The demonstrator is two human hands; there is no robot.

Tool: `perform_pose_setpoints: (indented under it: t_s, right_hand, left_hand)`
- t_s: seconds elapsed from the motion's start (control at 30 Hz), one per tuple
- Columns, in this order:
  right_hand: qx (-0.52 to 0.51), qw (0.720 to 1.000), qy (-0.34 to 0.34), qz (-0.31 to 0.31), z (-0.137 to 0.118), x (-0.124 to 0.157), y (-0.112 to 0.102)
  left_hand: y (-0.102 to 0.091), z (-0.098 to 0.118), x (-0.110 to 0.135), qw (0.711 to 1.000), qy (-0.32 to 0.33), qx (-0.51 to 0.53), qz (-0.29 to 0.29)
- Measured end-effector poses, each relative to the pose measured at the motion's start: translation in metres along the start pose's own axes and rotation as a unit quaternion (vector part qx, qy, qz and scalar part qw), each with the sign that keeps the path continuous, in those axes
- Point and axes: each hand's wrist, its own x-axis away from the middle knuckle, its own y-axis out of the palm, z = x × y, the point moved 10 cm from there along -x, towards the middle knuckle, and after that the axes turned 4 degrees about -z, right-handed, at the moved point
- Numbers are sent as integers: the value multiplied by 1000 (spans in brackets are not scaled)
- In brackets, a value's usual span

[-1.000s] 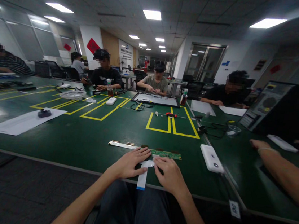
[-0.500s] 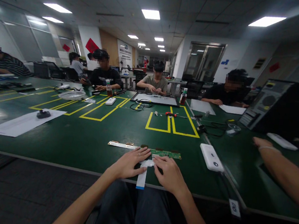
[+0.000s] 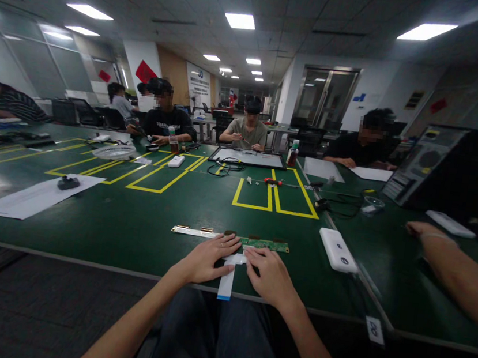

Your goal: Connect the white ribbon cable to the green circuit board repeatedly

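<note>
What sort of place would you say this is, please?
It looks like an electronics workroom, perhaps within an office: there is a long green table marked with yellow lines, a thin circuit board on it, and a computer case at the right.

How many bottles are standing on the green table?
2. One bottle stands left of the black-framed panel, the other bottle just right of it. More could be hidden behind the computer case.

Paper [image 3: 30,198] left, dark gadget [image 3: 68,182] on it. Red screwdriver [image 3: 272,181] by yellow tape [image 3: 252,207]. White box [image 3: 338,251] right, PC tower [image 3: 453,170] farther right.
</note>
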Motion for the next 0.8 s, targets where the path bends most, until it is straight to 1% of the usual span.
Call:
perform_pose_setpoints:
  t_s: [0.13, 0.3, 0.4, 0.63, 0.8]
  right_hand:
    - [-5, 1000, -8, 0, -2, 0, -2]
    - [-23, 999, -30, 28, -6, 2, -9]
    - [-26, 998, -40, 31, -9, 4, -8]
    - [-23, 999, -25, 23, -7, 2, -8]
    - [-30, 999, -20, 36, -5, 3, -9]
  left_hand:
    - [0, -1, 1, 1000, -3, -3, 2]
    - [0, 0, 1, 1000, -2, -2, 6]
    - [0, 0, 1, 1000, -1, 0, 4]
    - [1, -1, 2, 1000, 0, 3, 6]
    - [0, 0, 4, 1000, 0, -1, 23]
